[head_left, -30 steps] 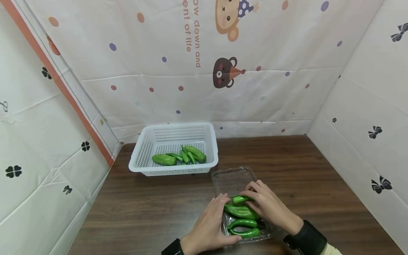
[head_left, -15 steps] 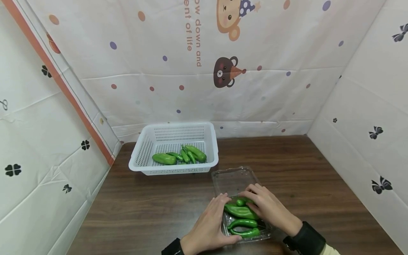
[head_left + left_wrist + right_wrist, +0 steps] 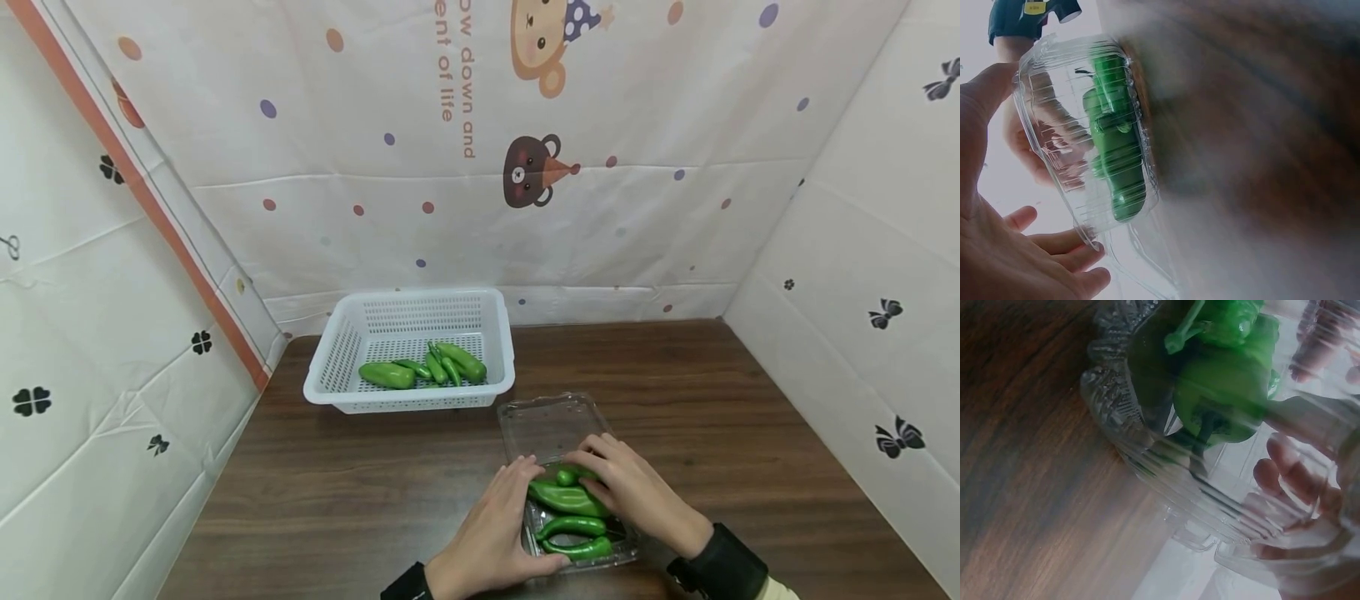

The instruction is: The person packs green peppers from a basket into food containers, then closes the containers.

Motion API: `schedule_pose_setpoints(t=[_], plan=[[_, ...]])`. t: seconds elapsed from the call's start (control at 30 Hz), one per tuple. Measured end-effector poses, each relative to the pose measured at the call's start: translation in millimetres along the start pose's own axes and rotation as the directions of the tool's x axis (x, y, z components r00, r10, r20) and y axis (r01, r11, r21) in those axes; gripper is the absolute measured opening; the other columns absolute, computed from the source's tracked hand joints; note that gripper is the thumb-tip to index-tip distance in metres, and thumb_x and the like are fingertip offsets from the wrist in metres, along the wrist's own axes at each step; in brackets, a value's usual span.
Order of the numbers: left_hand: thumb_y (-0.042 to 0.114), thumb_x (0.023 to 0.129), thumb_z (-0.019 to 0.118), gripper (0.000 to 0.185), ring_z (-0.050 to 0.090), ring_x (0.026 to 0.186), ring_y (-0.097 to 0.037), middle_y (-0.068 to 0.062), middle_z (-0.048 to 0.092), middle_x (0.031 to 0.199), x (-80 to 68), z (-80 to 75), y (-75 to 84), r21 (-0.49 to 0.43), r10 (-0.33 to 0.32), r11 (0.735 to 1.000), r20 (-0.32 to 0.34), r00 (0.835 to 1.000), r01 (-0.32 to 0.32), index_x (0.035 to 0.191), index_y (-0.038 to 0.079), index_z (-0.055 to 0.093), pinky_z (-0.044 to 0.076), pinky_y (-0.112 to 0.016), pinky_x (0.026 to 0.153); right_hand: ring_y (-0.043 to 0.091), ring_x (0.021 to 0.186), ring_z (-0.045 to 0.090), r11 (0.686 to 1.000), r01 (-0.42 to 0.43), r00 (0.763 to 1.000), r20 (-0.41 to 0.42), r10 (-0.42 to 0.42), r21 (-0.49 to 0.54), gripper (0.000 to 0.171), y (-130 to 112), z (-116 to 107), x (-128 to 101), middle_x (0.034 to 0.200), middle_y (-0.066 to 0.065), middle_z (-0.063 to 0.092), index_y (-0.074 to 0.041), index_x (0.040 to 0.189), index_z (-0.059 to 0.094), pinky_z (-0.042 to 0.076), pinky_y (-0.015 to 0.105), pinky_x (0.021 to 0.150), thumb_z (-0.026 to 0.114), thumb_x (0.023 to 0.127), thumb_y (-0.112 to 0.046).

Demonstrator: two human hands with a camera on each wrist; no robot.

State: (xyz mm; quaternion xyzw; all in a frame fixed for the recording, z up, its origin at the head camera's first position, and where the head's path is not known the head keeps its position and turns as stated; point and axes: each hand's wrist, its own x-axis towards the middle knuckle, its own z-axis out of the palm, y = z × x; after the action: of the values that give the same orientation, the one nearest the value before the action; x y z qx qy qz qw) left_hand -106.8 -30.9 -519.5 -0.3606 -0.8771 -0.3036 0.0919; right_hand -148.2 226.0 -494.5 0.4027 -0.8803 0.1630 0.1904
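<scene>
Head view: clear plastic clamshell box (image 3: 551,425) sits on the dark wooden table (image 3: 360,492), near the front edge, its lid hinged open toward the back wall. The tray half holds green peppers (image 3: 567,498): one large pepper across the middle, two slimmer curved ones nearer the person, one small pepper at the back. Left hand (image 3: 491,533) lies against the left side of the tray, fingers straight and close together, pressing flat on the wall rather than curling round it; left wrist view confirms the palm and relaxed fingers beside the clear ribbed wall (image 3: 1063,162), peppers (image 3: 1116,156) visible through it. Right hand (image 3: 637,492) rests over the right side of the tray, fingertips on the small pepper (image 3: 567,477) at the back; whether it pinches the pepper or only touches it, cannot tell. Right wrist view: blurred, peppers (image 3: 1222,375) seen through the clear tray wall (image 3: 1147,456). Behind and to the left, well apart, a white perforated basket (image 3: 408,312) holds more green peppers (image 3: 423,369). Printed cloth backdrop (image 3: 525,167) on three sides.
</scene>
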Motion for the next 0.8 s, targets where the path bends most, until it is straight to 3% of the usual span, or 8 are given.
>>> schedule_pose_setpoints(t=[0.37,0.6,0.8], plan=[[0.061,0.083,0.078,0.097,0.039,0.147,-0.034,-0.016,0.041,0.158,-0.8,-0.3,-0.4,-0.018,0.007,1.0,-0.002,1.0,-0.007,0.152,0.01,0.034,0.041,-0.057,0.112,0.007,0.086,0.054,1.0,-0.021,1.0,0.009,0.021,-0.003,0.043,-0.9,-3.2,-1.5,0.1,-0.007,0.058,-0.015,0.116,0.073,0.05,0.027,0.069,0.087,0.077,-0.001],[0.054,0.086,0.079,0.093,0.038,0.148,-0.032,-0.014,0.038,0.16,1.4,-6.3,-0.2,-0.072,-0.014,0.997,-0.104,0.994,0.006,0.154,0.01,0.033,0.037,-0.052,0.117,0.005,0.088,0.054,1.0,0.013,0.999,-0.029,-0.013,-0.003,0.045,0.0,-8.5,4.7,0.103,-0.007,0.06,-0.014,0.116,0.074,0.049,0.024,0.069,0.088,0.075,0.0],[0.045,0.094,0.073,0.074,0.041,0.145,-0.035,-0.017,0.039,0.158,4.5,-12.4,-4.3,-0.125,-0.054,0.992,-0.196,0.979,0.03,0.148,0.005,0.04,0.044,-0.055,0.11,0.009,0.095,0.058,0.999,0.035,0.999,-0.033,-0.035,0.006,0.052,-1.8,-14.0,18.2,0.111,-0.003,0.062,-0.014,0.124,0.071,0.056,0.036,0.08,0.089,0.076,-0.004]])
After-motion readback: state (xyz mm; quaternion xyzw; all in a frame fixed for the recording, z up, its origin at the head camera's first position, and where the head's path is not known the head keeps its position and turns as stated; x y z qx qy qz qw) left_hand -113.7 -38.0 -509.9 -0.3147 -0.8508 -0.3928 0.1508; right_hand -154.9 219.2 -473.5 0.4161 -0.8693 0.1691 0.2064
